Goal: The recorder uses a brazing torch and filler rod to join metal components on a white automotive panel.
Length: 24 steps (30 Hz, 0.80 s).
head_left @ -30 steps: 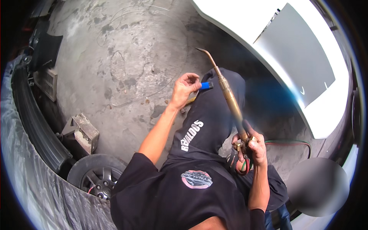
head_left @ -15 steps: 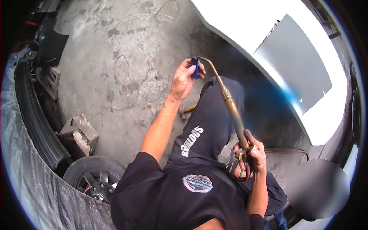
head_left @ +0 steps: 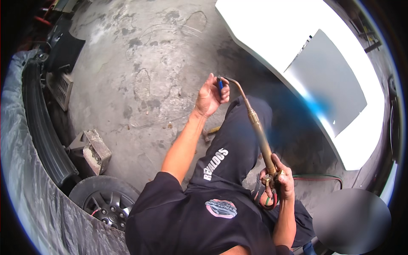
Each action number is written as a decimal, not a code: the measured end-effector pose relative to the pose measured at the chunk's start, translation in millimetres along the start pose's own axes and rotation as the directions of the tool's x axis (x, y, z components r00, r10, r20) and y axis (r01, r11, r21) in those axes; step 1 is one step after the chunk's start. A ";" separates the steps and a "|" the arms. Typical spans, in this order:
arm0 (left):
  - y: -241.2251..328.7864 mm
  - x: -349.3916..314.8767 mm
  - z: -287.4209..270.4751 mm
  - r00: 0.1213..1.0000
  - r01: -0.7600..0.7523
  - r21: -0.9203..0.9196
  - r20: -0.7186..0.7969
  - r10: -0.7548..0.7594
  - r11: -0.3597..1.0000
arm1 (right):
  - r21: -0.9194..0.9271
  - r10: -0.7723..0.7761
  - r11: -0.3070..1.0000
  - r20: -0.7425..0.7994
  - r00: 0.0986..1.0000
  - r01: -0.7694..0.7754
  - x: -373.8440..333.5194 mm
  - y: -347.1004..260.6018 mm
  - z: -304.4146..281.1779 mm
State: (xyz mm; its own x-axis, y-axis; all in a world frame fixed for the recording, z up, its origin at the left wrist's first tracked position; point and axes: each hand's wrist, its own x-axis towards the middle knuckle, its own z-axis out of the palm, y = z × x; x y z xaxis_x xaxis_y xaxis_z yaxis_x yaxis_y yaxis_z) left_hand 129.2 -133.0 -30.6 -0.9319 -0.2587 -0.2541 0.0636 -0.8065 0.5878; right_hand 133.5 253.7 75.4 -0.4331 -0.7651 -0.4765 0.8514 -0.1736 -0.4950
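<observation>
My left hand (head_left: 207,100) grips a small blue lighter (head_left: 220,84) upright, fingers wrapped round it and thumb raised beside it. Right at the lighter's top is the bent tip of a long brass gas torch (head_left: 264,144). My right hand (head_left: 286,182) is closed round the torch's lower end, by its brass valve knobs (head_left: 267,180). Red and green hoses (head_left: 272,205) curl below that hand. No flame shows clearly at the tip.
A large white car panel (head_left: 255,29) with a grey patch (head_left: 331,76) stands at the right. A wheel (head_left: 104,202), metal block (head_left: 95,155), long black bumper part (head_left: 42,123) and plastic sheeting (head_left: 25,170) line the left. A yellow-handled tool (head_left: 212,131) lies on the floor. A blurred round patch covers the lower right.
My left thumb has come off the lighter's front and now points up beside it, with the fingers curled more around the lighter. The torch stays in my right hand. The view has shifted slightly.
</observation>
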 end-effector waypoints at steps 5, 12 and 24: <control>-1.0 0.6 -17.5 0.995 0.076 -0.085 0.075 -0.069 0.994 | 0.002 0.038 0.999 -0.035 0.999 -0.038 4.1 4.4 3.3; -17.6 -18.8 -9.0 0.995 0.057 -0.099 -0.078 -0.065 0.993 | 0.018 0.006 1.000 -0.022 1.000 -0.005 10.2 7.7 0.4; -85.8 16.4 -166.9 0.722 0.294 0.953 -0.268 0.638 0.068 | -0.039 0.018 0.999 -0.042 0.999 -0.020 27.7 9.3 10.9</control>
State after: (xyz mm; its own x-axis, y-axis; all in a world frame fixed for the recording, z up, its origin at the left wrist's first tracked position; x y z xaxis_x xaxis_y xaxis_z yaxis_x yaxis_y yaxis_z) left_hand 168.0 -156.8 -213.4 -0.5369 -0.8435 -0.0146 -0.6100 0.3762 0.6974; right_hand 132.6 224.2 65.5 -0.4295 -0.7412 -0.5160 0.8476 -0.1336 -0.5136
